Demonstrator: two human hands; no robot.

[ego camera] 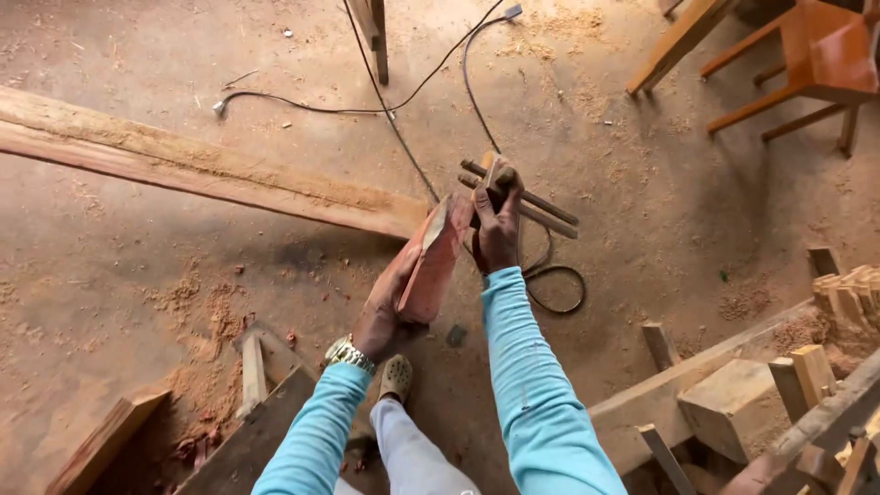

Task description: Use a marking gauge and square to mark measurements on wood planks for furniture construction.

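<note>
Nearest the camera, two light blue sleeves (527, 385) reach out over a dusty workshop floor (119, 257), with a grey trouser leg and a pale clog (396, 377) showing between them. The left hand (383, 307), with a metal wristwatch (349, 354) on its wrist, cups the underside and near end of a reddish wooden board piece (436, 257), fingers wrapped around its lower edge, so the piece is held tilted in the air between the two hands. Just beyond it, the right hand (498, 220) is clenched around the board's far top end; a small light wooden bit pokes up from that fist, though what it is I cannot tell.

Judging by this, the step in hand is lifting and steadying the piece with both hands. Any next move calls for a firm two-handed hold, with the feet kept away from the loose cable.

Under the right hand lie two dark slim wooden sticks (527, 200) and a looped black cable (550, 275) that runs away to the far side. To the left, a long plank (202, 170) dusted with sawdust lies across the floor. Near right stands a stack of rough timber offcuts (733, 403). Far right, orange wooden chair (816, 64) legs show.
</note>
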